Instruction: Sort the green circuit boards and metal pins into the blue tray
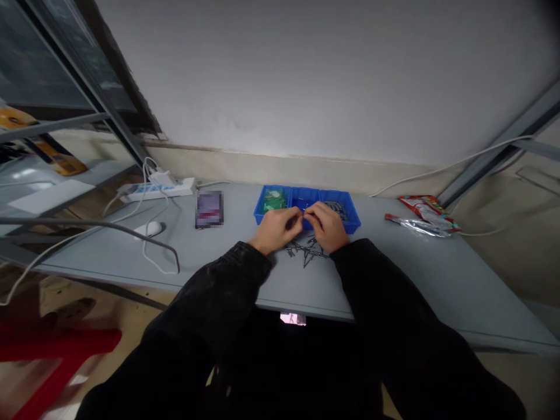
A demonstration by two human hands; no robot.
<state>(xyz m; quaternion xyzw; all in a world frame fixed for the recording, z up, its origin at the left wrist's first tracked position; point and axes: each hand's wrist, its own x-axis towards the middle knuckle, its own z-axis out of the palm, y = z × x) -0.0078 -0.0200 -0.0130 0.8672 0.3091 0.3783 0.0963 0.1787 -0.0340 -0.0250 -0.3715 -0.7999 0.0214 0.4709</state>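
My left hand (279, 227) and my right hand (326, 226) meet fingertip to fingertip over the front of three blue bins. Both pinch at something too small to make out. The left blue bin (258, 214) holds green and clear plastic bits. Partly hidden by my fingers, the middle blue bin (306, 191) has a few small thin pieces in it. Dark metal pieces fill part of the right blue bin (353, 220). Below my hands, a loose pile of slim dark metal pieces (306, 252) lies on the grey table (280, 286).
At the left stand a white power strip (184, 188) with cables, a white mouse (149, 229) and a blurred purple item (209, 210). A red snack packet (426, 210) and a silver wrapper (422, 226) lie right. A red stool (56, 350) is below left.
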